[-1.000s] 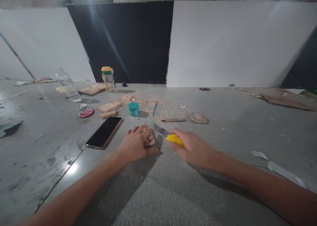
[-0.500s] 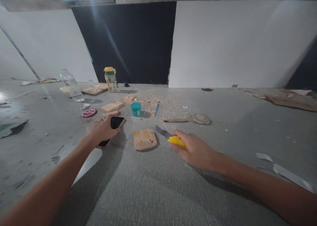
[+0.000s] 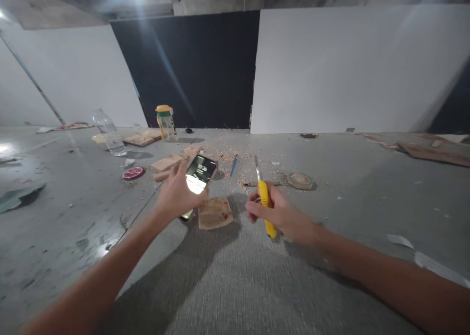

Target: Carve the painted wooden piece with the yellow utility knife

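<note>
Wrapped round a smartphone (image 3: 201, 171), my left hand (image 3: 178, 190) holds it tilted up with its screen lit, showing the time 10:36. In my right hand (image 3: 282, 210) is a yellow utility knife (image 3: 264, 193), its blade out and pointing away from me. A small square wooden block (image 3: 216, 213) with orange and red marks lies between the hands, partly behind the phone. Beyond the right hand are a wooden-handled carving tool (image 3: 270, 183), a blue thin stick (image 3: 234, 165) and a round painted disc (image 3: 300, 180). The turquoise jar is hidden behind the phone.
Wood shavings (image 3: 222, 154) are scattered ahead on the grey floor. At the left lie wood pieces (image 3: 166, 162) and a red round lid-like disc (image 3: 133, 173). A clear plastic bottle (image 3: 110, 133) and a yellow-lidded bottle (image 3: 167, 124) stand farther back, before dark and white panels (image 3: 352, 70).
My left hand has lifted the phone off the floor and brought it right, and its screen has lit. The knife has turned in my right hand from pointing left to pointing forward.
</note>
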Demonstrator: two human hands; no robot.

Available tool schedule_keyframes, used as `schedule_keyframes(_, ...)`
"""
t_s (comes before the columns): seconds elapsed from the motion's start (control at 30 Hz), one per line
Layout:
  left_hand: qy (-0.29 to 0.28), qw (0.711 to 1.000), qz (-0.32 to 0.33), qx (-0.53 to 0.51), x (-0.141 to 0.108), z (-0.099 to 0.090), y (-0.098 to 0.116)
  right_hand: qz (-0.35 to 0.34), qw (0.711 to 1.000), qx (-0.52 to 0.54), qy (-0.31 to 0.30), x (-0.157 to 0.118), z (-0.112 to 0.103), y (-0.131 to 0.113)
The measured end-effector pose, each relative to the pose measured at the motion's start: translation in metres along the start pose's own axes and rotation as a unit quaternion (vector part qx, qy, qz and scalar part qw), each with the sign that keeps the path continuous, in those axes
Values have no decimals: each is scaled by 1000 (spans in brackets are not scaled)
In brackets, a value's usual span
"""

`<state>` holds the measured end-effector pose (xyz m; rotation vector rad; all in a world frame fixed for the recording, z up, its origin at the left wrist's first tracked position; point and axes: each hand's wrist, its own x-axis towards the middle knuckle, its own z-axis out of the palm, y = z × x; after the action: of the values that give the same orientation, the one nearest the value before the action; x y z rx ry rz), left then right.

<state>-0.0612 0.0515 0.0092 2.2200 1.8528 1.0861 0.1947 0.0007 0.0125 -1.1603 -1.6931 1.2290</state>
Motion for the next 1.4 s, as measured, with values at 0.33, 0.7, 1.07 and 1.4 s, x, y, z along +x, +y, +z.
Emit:
schedule_keyframes(0.33,-3,997,49,-66,0,43,70,-70,980,48,182,67,19,16)
schedule_keyframes(0.7,26,996,74,-53,-4,51,81,-73,961,16,267,71,15,17)
schedule_keyframes(1.07,37,994,67,-76,5,39,71,-125,982,49,135,73,10,16)
schedule_keyframes(1.4,76,997,-13,11,4,3,4,-81,983,-147,-70,56,-9,16)
